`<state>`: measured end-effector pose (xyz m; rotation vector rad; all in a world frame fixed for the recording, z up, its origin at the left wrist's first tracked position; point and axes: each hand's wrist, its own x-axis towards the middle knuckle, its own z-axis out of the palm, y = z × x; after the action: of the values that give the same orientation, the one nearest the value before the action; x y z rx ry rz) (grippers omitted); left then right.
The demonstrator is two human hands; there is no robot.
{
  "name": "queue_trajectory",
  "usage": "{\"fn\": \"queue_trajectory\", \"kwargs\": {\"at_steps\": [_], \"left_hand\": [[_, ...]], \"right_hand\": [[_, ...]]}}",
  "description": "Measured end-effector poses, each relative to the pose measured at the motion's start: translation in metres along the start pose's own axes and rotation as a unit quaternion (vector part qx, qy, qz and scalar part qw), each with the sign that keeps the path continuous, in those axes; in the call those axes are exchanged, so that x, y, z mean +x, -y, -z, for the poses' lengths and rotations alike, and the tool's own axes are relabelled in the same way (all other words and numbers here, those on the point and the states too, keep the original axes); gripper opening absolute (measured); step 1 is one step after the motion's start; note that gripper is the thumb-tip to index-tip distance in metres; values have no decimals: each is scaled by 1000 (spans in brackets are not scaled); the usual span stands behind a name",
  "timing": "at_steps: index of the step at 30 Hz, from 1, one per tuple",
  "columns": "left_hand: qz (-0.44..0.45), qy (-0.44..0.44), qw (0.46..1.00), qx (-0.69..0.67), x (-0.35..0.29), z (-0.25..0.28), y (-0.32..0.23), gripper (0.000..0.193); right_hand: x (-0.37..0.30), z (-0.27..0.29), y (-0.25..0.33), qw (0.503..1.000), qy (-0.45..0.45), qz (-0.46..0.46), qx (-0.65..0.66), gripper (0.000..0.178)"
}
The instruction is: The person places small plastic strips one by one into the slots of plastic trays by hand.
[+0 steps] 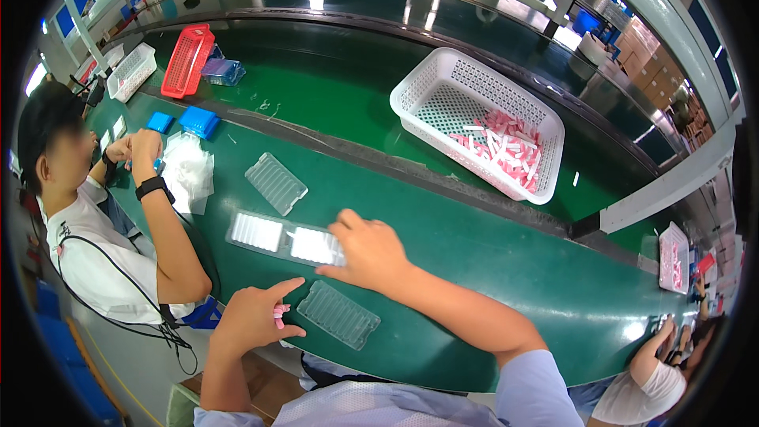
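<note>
My right hand (373, 255) reaches across the right end of a clear plastic tray (285, 242), its thumb at the near edge and fingers at the far edge. Two blocks of white strips (258, 232) fill much of that tray. Closer to me, my left hand (251, 318) has its thumb and forefinger spread, while the other fingers curl round small pink-and-white pieces (281, 315). Just right of it lies a clear ribbed tray (338, 315) with nothing in it. A similar clear tray (276, 183) lies beyond the filled one.
A white basket (433, 140) with pink and white pieces stands past the dark ledge. At left are a red basket (186, 62), blue packs (198, 122) and clear bags (188, 170). A co-worker (103, 229) sits close on my left; another person (644, 387) is at far right.
</note>
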<state>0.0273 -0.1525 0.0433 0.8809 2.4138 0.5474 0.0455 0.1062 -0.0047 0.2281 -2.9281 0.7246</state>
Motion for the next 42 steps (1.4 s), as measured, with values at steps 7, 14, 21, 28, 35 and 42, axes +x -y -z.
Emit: {"fn": "queue_trajectory", "kwargs": {"at_steps": [7, 14, 21, 28, 35, 42], "left_hand": [[-26, -51, 998, 14, 0, -35, -6, 99], [-45, -35, 998, 7, 20, -34, -18, 94], [-36, -18, 998, 44, 54, -50, -67, 92], [-66, 11, 990, 124, 105, -46, -103, 94], [-158, 12, 976, 150, 134, -73, -158, 87], [-196, -7, 979, -46, 132, -73, -138, 60]], "right_hand": [[71, -13, 38, 993, -95, 70, -20, 65], [92, -17, -7, 981, -88, 129, -112, 54], [-45, 73, -120, 985, -119, 53, -113, 24], [-223, 142, -147, 986, -122, -91, -68, 21], [-279, 125, -104, 986, -136, -96, -1, 18], [-288, 114, -100, 980, -171, -99, 6, 19]]}}
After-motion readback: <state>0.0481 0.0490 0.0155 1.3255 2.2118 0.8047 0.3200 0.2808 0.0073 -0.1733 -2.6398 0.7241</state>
